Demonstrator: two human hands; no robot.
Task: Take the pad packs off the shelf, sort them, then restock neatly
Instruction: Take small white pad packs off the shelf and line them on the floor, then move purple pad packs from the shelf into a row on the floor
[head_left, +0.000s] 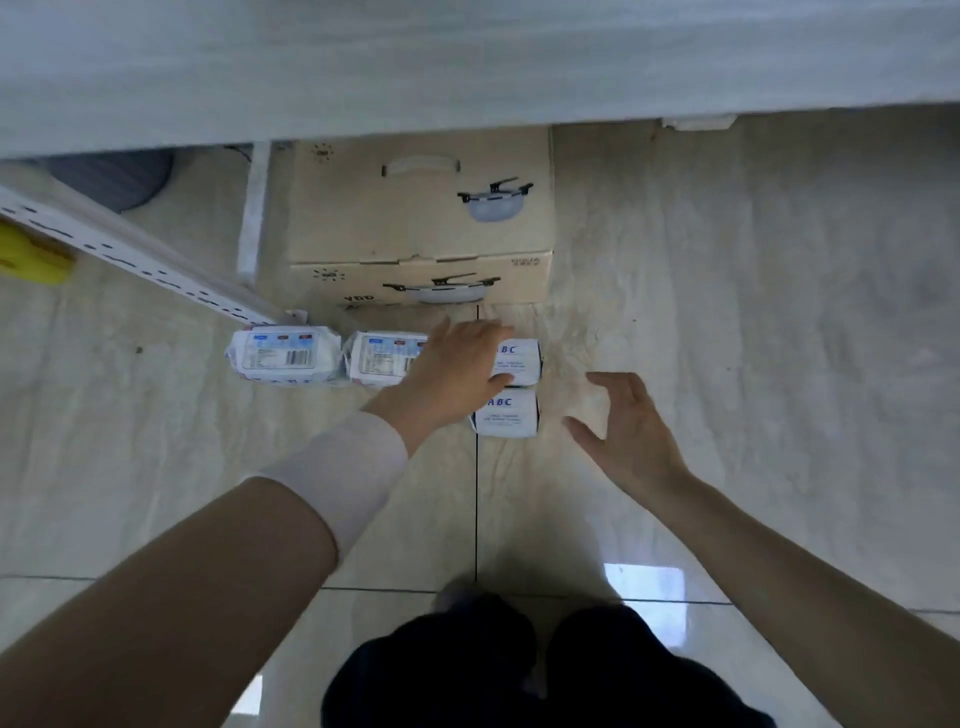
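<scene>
Far left edge, a yellow thing (31, 254), cut off by the frame, sits against a white perforated shelf rail (140, 260) that runs diagonally down to the floor (753, 312). Behind the rail is a grey round thing (119, 176), half hidden under the pale shelf board (467, 62) that spans the top. All the pad packs are on the floor tiles, none on the shelf. At the foot of the rail lies the left barcode pack (283, 356), label side up, white wrapper. Touching its right side is the second barcode pack (382, 358), same look, with its right end hidden under my hand. Behind those two stands a cardboard box (421, 218) printed with a pot, pushed partly under the shelf board. My left grip (457, 364), pale sleeve (343, 478) on the forearm, reaches over the far ABC pack (519, 361) and covers its left part, fingers at the far edge and thumb at the near edge. I cannot tell if it clamps the pack or just lies on it. The near ABC pack (509, 413) sits right in front of the far one, touching it, blue letters up, both on the tile seam. My knees (467, 670) in dark trousers are at the bottom centre. My right grip (628, 431) is released: fingers spread, holding nothing, above bare floor just right of the ABC packs and not touching them.
</scene>
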